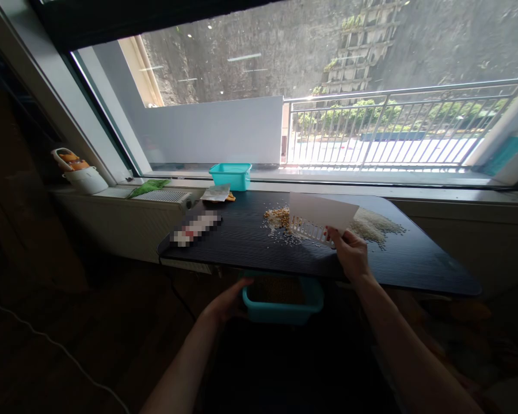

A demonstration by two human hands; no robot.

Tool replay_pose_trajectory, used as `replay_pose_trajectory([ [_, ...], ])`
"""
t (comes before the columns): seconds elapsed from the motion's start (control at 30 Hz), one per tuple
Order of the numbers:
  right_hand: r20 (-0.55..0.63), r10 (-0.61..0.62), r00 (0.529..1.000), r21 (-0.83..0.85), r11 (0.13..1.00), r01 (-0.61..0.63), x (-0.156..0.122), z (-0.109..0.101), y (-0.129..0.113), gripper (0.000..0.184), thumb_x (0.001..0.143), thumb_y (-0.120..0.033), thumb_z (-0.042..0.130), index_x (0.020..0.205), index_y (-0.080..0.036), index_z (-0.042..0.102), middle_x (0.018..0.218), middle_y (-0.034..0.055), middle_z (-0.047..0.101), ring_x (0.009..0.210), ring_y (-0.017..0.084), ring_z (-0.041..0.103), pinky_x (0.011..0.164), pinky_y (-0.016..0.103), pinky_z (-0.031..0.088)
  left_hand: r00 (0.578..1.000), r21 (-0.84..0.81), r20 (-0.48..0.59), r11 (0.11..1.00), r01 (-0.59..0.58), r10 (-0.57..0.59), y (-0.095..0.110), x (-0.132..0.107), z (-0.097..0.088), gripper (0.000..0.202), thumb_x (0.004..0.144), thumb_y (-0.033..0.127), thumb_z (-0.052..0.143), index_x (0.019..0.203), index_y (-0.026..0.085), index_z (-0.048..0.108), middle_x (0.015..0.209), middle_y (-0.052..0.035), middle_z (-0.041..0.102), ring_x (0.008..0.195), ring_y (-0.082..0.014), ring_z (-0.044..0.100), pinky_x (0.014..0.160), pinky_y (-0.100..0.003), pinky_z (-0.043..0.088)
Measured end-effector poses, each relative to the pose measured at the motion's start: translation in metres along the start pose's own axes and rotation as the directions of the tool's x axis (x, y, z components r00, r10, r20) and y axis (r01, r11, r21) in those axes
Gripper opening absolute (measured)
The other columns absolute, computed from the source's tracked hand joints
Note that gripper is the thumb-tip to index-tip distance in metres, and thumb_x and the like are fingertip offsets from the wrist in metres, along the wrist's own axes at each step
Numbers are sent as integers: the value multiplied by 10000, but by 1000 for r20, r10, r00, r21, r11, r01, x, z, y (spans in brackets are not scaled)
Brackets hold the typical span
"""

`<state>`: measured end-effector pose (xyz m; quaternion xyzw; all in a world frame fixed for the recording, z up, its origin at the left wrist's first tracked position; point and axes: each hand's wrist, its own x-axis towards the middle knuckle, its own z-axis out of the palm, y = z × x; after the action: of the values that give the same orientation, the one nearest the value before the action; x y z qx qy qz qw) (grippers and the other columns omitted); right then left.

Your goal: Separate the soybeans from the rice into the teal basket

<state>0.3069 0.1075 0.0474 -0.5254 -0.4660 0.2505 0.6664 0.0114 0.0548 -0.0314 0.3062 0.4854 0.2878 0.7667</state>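
Note:
My right hand pinches the lower right corner of a white slotted card, tilted up over the black table. Along its lower edge runs a row of cut slots. Just left of the card lies a small heap of yellow kernels mixed with white grains. To its right spreads a pile of white rice, partly behind the card and hand. Below the table's front edge, my left hand grips the left end of a teal plastic tub. Dark brownish contents fill part of it, too dim to name.
Another teal tub stands at the table's back by the window. Near it lies a paper packet. A blurred-out object rests on the table's left side. A white pot and green cloth sit farther left.

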Motion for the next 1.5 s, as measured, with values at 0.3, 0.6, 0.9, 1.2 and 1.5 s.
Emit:
replay_pose_trajectory([
  [0.3,50,-9,999,-50,999,12,0,1,-3,320,666,-498,673,665,-178,684,628,15,658,612,161,578,625,288,435,1000,-8,9,1000,-7,8,-1,2,0,508,741,485,587,1145,177,575,1168,-115,622,1054,-302,584,819,-468,507],
  [0.6,136,-8,991,-31,999,13,3,6,-7,312,661,-492,682,613,-185,664,620,8,641,606,150,564,628,284,434,1000,-9,13,1000,5,-5,-1,2,-3,490,740,486,593,1131,190,589,1173,-107,621,1066,-305,576,819,-479,503],
  [0.9,93,-25,995,8,1000,24,-1,2,-7,314,700,-492,646,625,-188,641,598,-7,601,590,133,534,625,277,426,1000,-27,24,1000,1,0,0,0,-2,518,744,483,590,1173,195,572,1178,-97,621,1067,-295,573,824,-478,500],
  [1.2,200,-22,980,-18,999,26,-9,1,-17,294,697,-474,661,684,-182,686,611,-1,604,568,122,487,574,266,387,999,-31,32,1000,1,0,1,0,-3,504,734,474,599,1156,200,581,1144,-104,637,1023,-287,597,792,-458,509],
  [1.5,389,13,921,-51,999,7,-22,9,-27,307,692,-479,668,683,-174,704,626,10,634,581,132,515,583,264,412,1000,-34,13,999,27,-27,3,-2,-8,434,756,468,557,1072,174,602,1047,-103,665,881,-256,636,736,-435,527],
])
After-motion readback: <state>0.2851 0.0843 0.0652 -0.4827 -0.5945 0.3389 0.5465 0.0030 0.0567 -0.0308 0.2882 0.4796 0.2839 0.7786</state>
